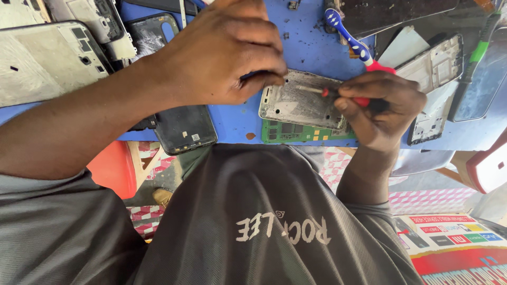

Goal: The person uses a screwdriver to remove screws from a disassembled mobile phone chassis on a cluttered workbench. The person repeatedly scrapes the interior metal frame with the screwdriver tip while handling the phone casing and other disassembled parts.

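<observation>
A silver phone frame (298,100) lies on the blue table (306,39), near its front edge. My left hand (222,53) is curled over the frame's left end and holds it down. My right hand (383,108) grips a red-handled screwdriver (330,92). Its metal tip rests on the frame's inner face near the top right. A green circuit board (296,132) sticks out from under the frame's near edge.
A blue, white and red toothbrush (351,39) lies behind my right hand. A black phone screen (185,129) sits left of the frame, other bare phone frames at the far left (47,58) and right (433,79). A green-handled tool (478,53) lies far right, a red stool (113,169) below the table.
</observation>
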